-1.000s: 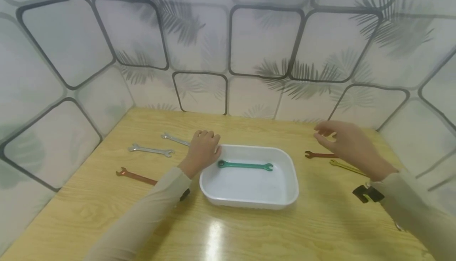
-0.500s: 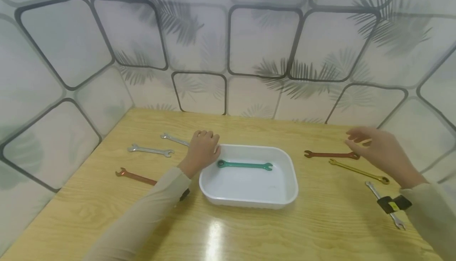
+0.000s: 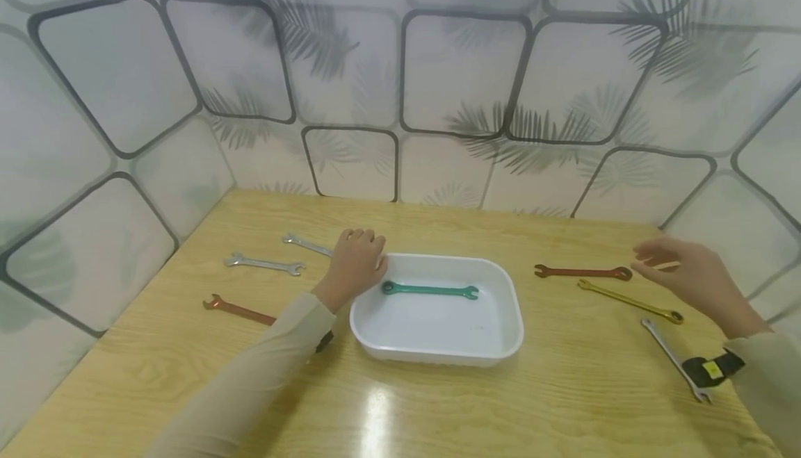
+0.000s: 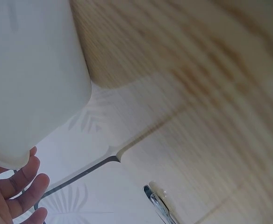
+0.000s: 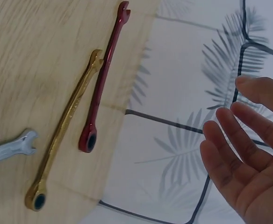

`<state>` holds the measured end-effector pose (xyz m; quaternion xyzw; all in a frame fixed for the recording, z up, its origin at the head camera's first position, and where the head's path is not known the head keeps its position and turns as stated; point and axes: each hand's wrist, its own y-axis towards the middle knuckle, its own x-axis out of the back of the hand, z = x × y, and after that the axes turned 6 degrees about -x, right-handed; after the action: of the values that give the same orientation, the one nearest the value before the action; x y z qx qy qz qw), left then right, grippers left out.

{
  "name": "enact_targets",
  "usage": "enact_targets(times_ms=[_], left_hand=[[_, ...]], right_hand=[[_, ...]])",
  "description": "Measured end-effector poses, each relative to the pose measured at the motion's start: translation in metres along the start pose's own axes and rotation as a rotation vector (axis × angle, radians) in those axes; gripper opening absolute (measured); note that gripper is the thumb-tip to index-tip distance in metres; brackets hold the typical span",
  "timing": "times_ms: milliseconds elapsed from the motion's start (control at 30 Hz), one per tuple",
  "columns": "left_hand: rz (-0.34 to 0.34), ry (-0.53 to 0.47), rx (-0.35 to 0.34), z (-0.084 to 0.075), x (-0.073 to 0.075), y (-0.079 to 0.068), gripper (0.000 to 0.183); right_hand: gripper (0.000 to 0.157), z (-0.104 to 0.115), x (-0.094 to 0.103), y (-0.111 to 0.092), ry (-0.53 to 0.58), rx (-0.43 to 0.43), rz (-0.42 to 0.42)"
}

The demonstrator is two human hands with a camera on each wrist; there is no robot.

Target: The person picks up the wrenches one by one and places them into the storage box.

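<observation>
A white rectangular tray (image 3: 438,357) stands on the table with a green wrench (image 3: 432,290) lying inside it. My left hand (image 3: 355,263) grips the tray's far left corner; in the left wrist view its fingers (image 4: 31,189) reach under the rim. On the right, my right hand (image 3: 688,274) hovers with relaxed fingers and holds nothing. Nearest to it lies a red wrench (image 3: 582,272), with a gold wrench (image 3: 628,300) just in front. A silver wrench (image 3: 672,357) lies closer to me, partly covered by the wrist strap.
Left of the tray lie two silver wrenches, one farther back (image 3: 306,244) and partly hidden by my hand, another silver wrench (image 3: 265,263) beside it. A copper-red wrench (image 3: 240,311) is partly behind my left sleeve. Patterned wall panels (image 3: 350,162) border the wooden table (image 3: 438,416).
My right hand has moved right, from above the red and gold wrenches to beyond the red one's right end, uncovering them and the silver wrench. The left hand and tray stay put.
</observation>
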<state>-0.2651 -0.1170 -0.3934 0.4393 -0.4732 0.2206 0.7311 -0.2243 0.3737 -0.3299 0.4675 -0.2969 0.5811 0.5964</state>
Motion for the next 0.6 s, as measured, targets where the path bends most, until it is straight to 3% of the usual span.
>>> enact_targets(times_ms=[333,600], left_hand=[[0.008,-0.013,0.007,0.000,0.000,0.001,0.022],[-0.002,-0.012,0.000,0.000,0.001,0.000,0.021]], right_hand=[[0.038,-0.030,-0.006,-0.003,0.123,-0.057,0.078],[0.046,-0.047,-0.011,-0.005,0.139,-0.104,0.110]])
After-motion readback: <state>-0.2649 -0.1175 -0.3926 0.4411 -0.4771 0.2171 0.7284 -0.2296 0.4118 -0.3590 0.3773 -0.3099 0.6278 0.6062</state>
